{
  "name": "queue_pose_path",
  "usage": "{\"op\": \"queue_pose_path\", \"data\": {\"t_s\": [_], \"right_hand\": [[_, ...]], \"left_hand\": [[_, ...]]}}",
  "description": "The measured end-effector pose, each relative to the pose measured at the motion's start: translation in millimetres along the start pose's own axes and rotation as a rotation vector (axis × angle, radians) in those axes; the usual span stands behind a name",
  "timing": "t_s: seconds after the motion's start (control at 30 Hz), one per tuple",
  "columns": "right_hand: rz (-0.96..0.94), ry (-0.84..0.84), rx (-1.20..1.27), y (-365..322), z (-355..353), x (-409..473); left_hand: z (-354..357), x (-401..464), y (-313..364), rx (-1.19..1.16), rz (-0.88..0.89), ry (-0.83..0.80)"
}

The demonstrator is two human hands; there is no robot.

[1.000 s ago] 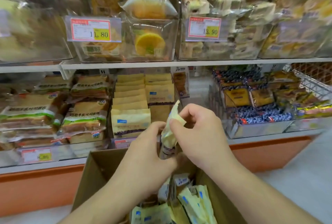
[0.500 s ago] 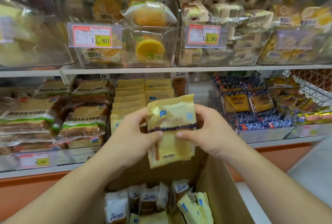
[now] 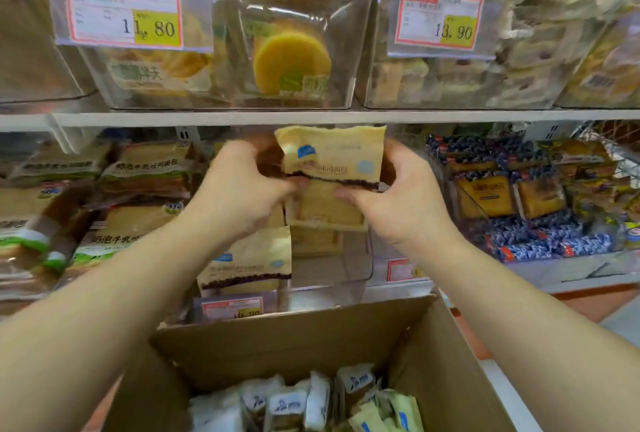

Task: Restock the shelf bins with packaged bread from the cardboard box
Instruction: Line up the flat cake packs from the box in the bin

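Upper shelf board [image 3: 311,118]: white, carries clear bins. One bin [image 3: 221,50] with round yellow cakes, price tag [image 3: 121,10] reading 11.80 on its front. Bin just to its right [image 3: 460,50] with pale wrapped pastries, tag [image 3: 440,19] reading 13.90.

Lower shelf [image 3: 571,281]: clear bin [image 3: 332,268] at centre, yellow bread packs [image 3: 247,267] standing in its left part. Left of it, stacked green-labelled bread packs [image 3: 114,237]. Right of it, a bin of blue-wrapped packs [image 3: 547,241].

Two hands [image 3: 242,196] [image 3: 398,199], one cardboard box [image 3: 294,345], two readable price tags [image 3: 124,12] [image 3: 440,21].
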State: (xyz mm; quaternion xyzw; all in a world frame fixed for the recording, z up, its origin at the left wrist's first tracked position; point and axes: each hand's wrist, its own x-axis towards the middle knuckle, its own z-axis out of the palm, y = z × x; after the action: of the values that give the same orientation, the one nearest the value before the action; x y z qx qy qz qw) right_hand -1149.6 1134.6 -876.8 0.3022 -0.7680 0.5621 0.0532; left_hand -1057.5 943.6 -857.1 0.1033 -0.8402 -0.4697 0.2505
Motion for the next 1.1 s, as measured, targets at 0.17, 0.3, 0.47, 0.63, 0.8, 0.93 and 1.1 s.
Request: {"op": "queue_pose_path", "data": {"t_s": [0.17, 0.3, 0.47, 0.63, 0.8, 0.93, 1.1], "right_hand": [[0.022, -0.008, -0.072, 28, 20, 23], [0.079, -0.1, -0.164, 44, 23, 32], [0.137, -0.186, -0.243, 49, 13, 43], [0.154, -0.144, -0.376, 58, 21, 38], [0.121, -0.164, -0.454, 57, 28, 42], [0.088, -0.133, -0.53, 60, 24, 41], [0.121, -0.147, -0.635, 57, 26, 39]], "left_hand": [[0, 16, -25, 0.171, 0.014, -0.018], [7, 22, -30, 0.38, -0.013, -0.065], [15, 32, -20, 0.577, -0.063, -0.107], [15, 37, -19, 0.631, -0.027, -0.129], [20, 44, -26, 0.776, -0.001, -0.138], [26, 48, -24, 0.801, 0.0, -0.156], [27, 48, -28, 0.805, -0.027, -0.152]]}}
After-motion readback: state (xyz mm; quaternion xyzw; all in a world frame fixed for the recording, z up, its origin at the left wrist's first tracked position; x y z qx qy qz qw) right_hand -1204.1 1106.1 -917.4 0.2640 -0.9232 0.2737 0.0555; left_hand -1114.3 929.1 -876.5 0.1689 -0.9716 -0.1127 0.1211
